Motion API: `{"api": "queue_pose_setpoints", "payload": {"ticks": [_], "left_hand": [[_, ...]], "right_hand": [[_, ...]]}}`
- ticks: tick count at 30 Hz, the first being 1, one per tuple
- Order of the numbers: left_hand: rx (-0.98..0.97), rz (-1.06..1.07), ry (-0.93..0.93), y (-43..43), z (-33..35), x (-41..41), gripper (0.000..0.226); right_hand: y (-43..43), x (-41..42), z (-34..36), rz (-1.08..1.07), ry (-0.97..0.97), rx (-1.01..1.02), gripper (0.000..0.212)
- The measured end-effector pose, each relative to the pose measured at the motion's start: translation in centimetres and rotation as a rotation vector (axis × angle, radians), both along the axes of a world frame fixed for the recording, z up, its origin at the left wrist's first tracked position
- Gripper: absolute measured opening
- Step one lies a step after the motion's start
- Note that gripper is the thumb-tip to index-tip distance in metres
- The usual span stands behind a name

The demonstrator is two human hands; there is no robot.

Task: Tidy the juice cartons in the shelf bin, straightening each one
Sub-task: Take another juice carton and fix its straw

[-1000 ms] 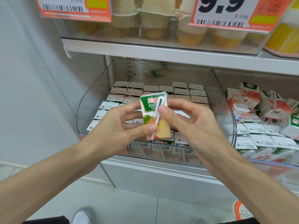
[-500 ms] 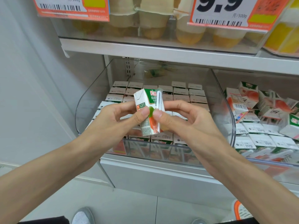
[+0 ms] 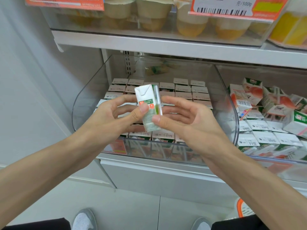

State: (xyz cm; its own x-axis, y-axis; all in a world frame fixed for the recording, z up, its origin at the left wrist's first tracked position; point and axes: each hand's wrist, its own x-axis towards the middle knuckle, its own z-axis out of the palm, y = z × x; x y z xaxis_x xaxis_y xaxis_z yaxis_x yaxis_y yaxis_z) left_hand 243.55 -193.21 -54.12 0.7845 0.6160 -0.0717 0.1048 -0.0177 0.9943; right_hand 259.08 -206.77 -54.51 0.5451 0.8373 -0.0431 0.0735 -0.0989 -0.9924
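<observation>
One juice carton (image 3: 148,107) is in hand, held between both hands just above the front of the clear shelf bin (image 3: 83,103) and not yet set down. It stands nearly upright with its white folded top uppermost, leaning slightly left. A narrow printed side faces me, and the straw (image 3: 156,98) runs along its right edge.

On the left hand (image 3: 113,117) the thumb presses the near face and the fingers curl round behind, making a light pinch grip with the palm turned inward. On the right hand (image 3: 187,120) the thumb tip sits on the lower right corner and the fingers spread loosely behind. That grip is looser, and I'd say it steadies more than it clamps. Both forearms reach in from below and converge on the carton.

I read this as the orienting step. The rows of cartons (image 3: 182,90) in the bin already sit neat, tops up. Next I'd square this one to them, find its gap, which my hands hide, and lower it straight in without nudging its neighbours. The neighbouring bin (image 3: 235,130) on the right holds tipped, jumbled cartons.
</observation>
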Motion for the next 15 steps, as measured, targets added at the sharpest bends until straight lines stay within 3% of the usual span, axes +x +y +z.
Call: {"api": "queue_pose_setpoints", "payload": {"ticks": [4,9,15], "left_hand": [[0.063,-0.050,0.009,0.1,0.0,0.0,0.037],[0.010,0.044,0.033,-0.2,0.4,0.2,0.037],[0.098,0.101,0.088,-0.4,-0.3,0.4,0.040]], "right_hand": [[-0.3,0.2,0.6,0.014,0.113,0.031,0.043],[-0.3,-0.5,1.0,0.077,0.073,-0.032,0.030],[0.1,-0.9,0.8,-0.032,-0.091,0.019,0.048]]}}
